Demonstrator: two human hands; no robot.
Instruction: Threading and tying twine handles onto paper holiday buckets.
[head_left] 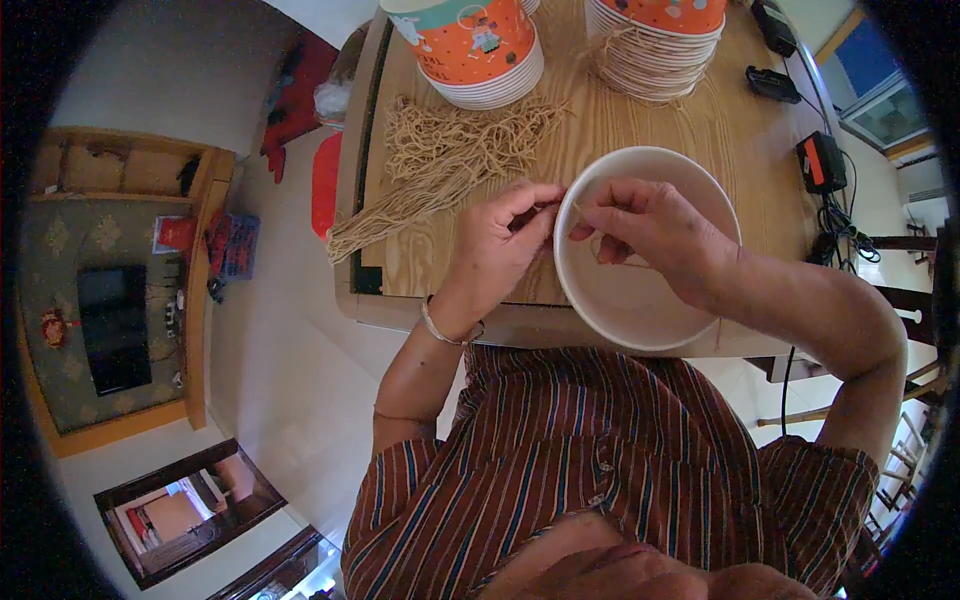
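A large white paper bucket (pixel 648 300) stands near the front edge of the wooden table, its open mouth facing up. My left hand (pixel 503 240) is closed on its left rim, with the fingertips partly hidden by the wall. Over the bucket's mouth, just inside that rim, my right hand (pixel 645 228) is closed in a pinch. What lies between its fingers is too small to make out. A loose bundle of tan twine (pixel 440 165) is spread on the table to the left of the bucket.
Two stacks of orange-printed paper buckets stand at the back, a left stack (pixel 485 60) and a right stack (pixel 655 50) with twine wound round it. Black and orange power adapter (pixel 822 162) and cables (pixel 845 235) lie along the right edge. A red stool (pixel 325 185) sits beyond the table's left edge.
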